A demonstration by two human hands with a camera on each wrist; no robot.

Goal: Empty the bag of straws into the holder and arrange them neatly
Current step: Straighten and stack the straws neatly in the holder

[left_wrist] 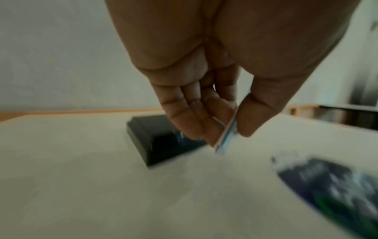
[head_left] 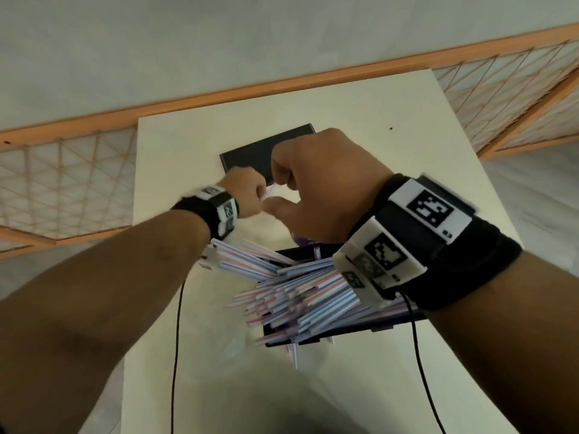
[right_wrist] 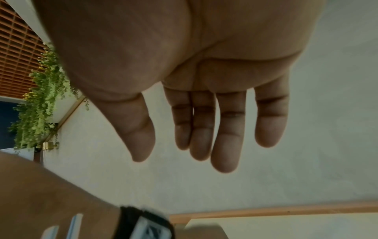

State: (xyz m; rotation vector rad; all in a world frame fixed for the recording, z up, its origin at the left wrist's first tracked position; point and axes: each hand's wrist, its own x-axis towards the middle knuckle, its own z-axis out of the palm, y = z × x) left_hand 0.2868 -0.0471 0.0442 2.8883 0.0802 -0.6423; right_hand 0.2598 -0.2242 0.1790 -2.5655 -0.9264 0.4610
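My left hand [head_left: 258, 194] pinches a thin striped straw [head_left: 271, 192] between thumb and fingers; the left wrist view shows the pinch [left_wrist: 229, 134] and the straw [left_wrist: 224, 143] sticking out below it. Right beside it hovers my right hand [head_left: 279, 191], and in the right wrist view its fingers [right_wrist: 225, 145] hang straight and hold nothing. Nearer to me, a loose heap of red- and blue-striped straws [head_left: 297, 292] lies crisscrossed in and over the black holder [head_left: 313, 338]. A printed bag [left_wrist: 337, 186] lies flat on the table, blurred.
A black box-like piece [head_left: 247, 155] sits at the far side of the white table [head_left: 391, 183], just beyond both hands. A few straws [head_left: 294, 355] poke over the holder's near edge. Wooden lattice screens [head_left: 62, 183] flank the table. Thin black cables [head_left: 177, 339] hang from the wrists.
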